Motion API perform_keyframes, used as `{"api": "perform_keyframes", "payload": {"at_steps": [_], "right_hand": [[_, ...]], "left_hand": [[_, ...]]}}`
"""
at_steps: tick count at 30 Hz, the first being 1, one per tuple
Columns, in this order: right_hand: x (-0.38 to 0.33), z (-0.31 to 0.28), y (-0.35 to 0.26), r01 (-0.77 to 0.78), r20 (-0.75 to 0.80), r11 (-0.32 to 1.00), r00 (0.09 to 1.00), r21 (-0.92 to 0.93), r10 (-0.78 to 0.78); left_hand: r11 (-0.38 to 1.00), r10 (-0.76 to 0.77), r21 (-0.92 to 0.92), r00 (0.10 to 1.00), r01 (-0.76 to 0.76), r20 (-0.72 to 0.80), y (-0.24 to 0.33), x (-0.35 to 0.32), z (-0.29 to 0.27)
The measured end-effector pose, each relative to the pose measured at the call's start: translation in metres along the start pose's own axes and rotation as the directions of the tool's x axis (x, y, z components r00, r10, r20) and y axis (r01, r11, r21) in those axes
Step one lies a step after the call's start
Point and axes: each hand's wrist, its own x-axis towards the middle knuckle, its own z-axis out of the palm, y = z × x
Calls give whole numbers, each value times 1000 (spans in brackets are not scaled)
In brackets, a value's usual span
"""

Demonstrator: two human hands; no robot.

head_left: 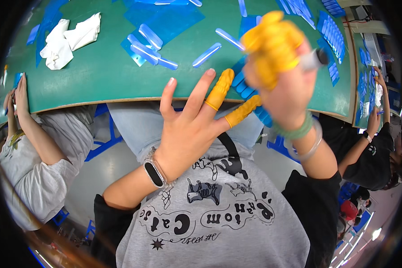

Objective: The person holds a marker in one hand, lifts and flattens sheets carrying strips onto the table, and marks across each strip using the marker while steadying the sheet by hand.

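My left hand [187, 129] is held up over the near edge of the green table [98, 80], fingers spread and holding nothing. It wears yellow finger cots [220, 91] on the forefinger and thumb, and a dark band watch [155, 173] sits on the wrist. My right hand [279, 76] is raised closer to the camera and blurred, with yellow cots over several fingers. It grips a grey pen-like tool [315, 58] whose dark tip points right. Green and clear bangles [299, 131] circle that wrist. Blue plastic strips [250, 89] lie on the table just behind both hands.
More blue strips [152, 38] and blue film sheets [165, 18] are scattered on the table, with rows of strips [332, 31] at the far right. White crumpled cloths [69, 38] lie at the far left. A person in white [35, 169] sits left; another in black [370, 152] sits right.
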Motion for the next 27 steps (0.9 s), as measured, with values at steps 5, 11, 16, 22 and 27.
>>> {"api": "perform_keyframes", "payload": {"at_steps": [5,11,16,22,27], "right_hand": [[-18,10,8,21,24,1000,1000,-20,-21],[-9,17,16,167,-179,970,964,-178,-198],[16,-15,4,33,17,997,999,63,-34],[23,2,1,-31,21,996,999,87,29],[1,40,15,88,-205,993,973,-84,-103]], "left_hand": [[999,-27,-21,999,26,-22,4,-1,2],[999,-31,-16,999,30,-32,4,1,2],[998,-39,-46,998,37,-49,5,3,1],[995,-51,-85,998,49,-30,4,0,2],[986,-78,-145,997,76,-9,1,-2,6]]}}
